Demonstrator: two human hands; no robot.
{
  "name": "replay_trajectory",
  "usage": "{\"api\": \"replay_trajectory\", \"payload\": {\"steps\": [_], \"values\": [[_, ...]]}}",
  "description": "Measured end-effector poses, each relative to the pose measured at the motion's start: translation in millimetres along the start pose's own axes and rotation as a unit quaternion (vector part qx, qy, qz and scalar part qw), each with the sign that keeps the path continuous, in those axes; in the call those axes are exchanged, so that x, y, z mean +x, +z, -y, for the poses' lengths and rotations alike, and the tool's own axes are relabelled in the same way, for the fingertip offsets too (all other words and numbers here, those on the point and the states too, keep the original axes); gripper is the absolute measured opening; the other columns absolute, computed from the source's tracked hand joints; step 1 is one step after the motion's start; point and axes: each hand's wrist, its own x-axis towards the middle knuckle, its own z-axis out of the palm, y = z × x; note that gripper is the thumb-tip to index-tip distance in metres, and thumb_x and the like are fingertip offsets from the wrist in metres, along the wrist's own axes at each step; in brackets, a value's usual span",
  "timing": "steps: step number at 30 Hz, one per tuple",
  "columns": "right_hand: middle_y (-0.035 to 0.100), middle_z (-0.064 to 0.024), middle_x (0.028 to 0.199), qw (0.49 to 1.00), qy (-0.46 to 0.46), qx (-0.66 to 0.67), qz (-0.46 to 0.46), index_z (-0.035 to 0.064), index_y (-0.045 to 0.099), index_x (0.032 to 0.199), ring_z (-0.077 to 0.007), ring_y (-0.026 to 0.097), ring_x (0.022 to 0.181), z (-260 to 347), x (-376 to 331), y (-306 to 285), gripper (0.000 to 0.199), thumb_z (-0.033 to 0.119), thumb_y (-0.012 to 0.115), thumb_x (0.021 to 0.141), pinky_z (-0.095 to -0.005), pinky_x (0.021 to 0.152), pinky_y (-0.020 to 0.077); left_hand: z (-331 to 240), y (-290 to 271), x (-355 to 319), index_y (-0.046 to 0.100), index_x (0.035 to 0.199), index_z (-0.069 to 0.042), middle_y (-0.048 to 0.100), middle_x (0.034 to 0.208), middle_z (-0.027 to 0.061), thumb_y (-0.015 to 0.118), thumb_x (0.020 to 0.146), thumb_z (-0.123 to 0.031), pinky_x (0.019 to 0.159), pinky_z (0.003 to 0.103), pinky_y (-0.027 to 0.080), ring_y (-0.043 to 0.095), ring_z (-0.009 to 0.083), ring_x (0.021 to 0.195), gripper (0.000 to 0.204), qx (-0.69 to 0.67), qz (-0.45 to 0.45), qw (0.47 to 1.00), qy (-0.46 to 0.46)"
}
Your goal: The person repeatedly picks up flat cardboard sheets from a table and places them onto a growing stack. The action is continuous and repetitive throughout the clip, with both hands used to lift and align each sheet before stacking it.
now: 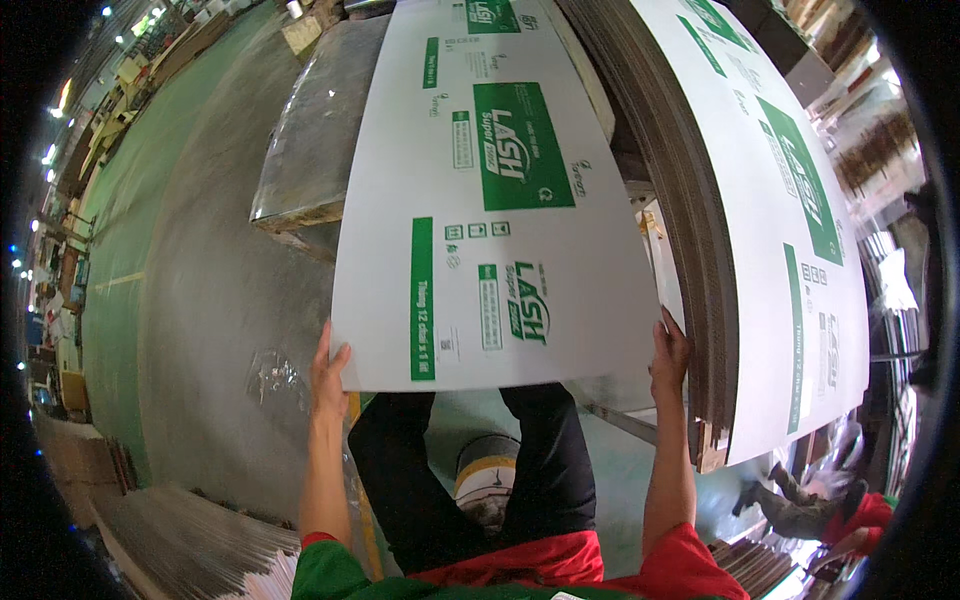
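Observation:
A long white cardboard sheet [390,270] printed with green blocks lies in front of me, its near edge just above my knees. My left hand [328,375] grips its near left corner, the thumb on the top face and the fingers along the side. At the near right corner my right hand [670,355] holds the edge, fingers pointing away from me. The sheet's far part rests over a metal-topped table [315,120]. Close to my right hand rises a tall stack of similar cardboard sheets [790,220], brown along their cut edges.
Between my legs, clad in black trousers, is a bucket-like container [487,470] with a yellow band. Crumpled clear plastic [278,380] lies on the floor at left. Stacked sheets [200,540] stand at lower left. Another person [830,515] in red is at lower right.

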Motion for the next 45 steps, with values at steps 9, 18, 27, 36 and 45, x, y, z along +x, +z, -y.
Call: {"api": "replay_trajectory", "payload": {"steps": [9, 18, 27, 36, 45], "values": [[0.068, -0.0148, 0.111, 0.977, 0.116, 0.137, -0.111, 0.0024, 0.064, 0.123, -0.0242, 0.067, 0.091, 1.3, 61.5, 53.6, 0.04, 0.024, 0.071, 0.09, -0.036, 0.073, 0.0584, 29.5, -2.6, 88.1, 0.052, 0.135, 0.002, 0.06, 0.125, 0.0117, 0.073, 0.09, -0.025, 0.08, 0.025, 0.051, 0.058, 0.0197, 0.115, 0.056, -0.07, -0.035, 0.994, -0.081], [0.062, -0.0221, 0.12, 0.847, -0.5, -0.178, -0.036, 0.0009, 0.056, 0.131, -0.0381, 0.056, 0.119, 55.7, -289.5, -84.9, 0.053, 0.021, 0.072, 0.085, -0.0504, 0.103, 0.0429, 118.7, 82.3, -136.2, 0.039, 0.138, 0.002, 0.057, 0.124, 0.0212, 0.062, 0.097, -0.029, 0.084, 0.046, 0.061, 0.067, 0.0338, 0.099, 0.057, -0.119, 0.198, 0.96, -0.158], [0.066, -0.0139, 0.124, 0.77, -0.383, -0.461, -0.219, 0.0008, 0.062, 0.122, -0.0305, 0.06, 0.12, 76.5, -244.4, -230.1, 0.051, 0.007, 0.076, 0.073, -0.0426, 0.101, 0.0475, 55.4, 181.1, -296.8, 0.045, 0.136, 0.004, 0.059, 0.128, 0.0204, 0.061, 0.097, -0.044, 0.085, 0.04, 0.06, 0.068, 0.0311, 0.104, 0.064, -0.044, 0.427, 0.899, -0.087], [0.062, -0.012, 0.131, 0.748, -0.631, -0.199, 0.051, 0.0055, 0.068, 0.115, -0.0352, 0.055, 0.125, 161.6, -358.4, -149.0, 0.046, 0.037, 0.077, 0.082, -0.0488, 0.107, 0.0426, -57.4, 133.8, -285.6, 0.063, 0.113, 0.004, 0.066, 0.096, 0.0099, 0.066, 0.09, -0.029, 0.07, 0.034, 0.049, 0.062, 0.0169, 0.086, 0.041, 0.001, 0.444, 0.895, 0.046], [0.067, -0.0232, 0.112, 0.941, 0.025, -0.177, -0.289, -0.0063, 0.062, 0.123, -0.032, 0.064, 0.101, -26.5, -373.9, -311.4, 0.045, 0.031, 0.059, 0.097, -0.0417, 0.089, 0.0503, -21.4, -91.0, -348.6, 0.061, 0.121, 0.007, 0.068, 0.102, 0.0104, 0.072, 0.078, -0.017, 0.081, 0.028, 0.049, 0.064, 0.0149, 0.087, 0.051, -0.004, 0.24, 0.97, -0.029]]}}
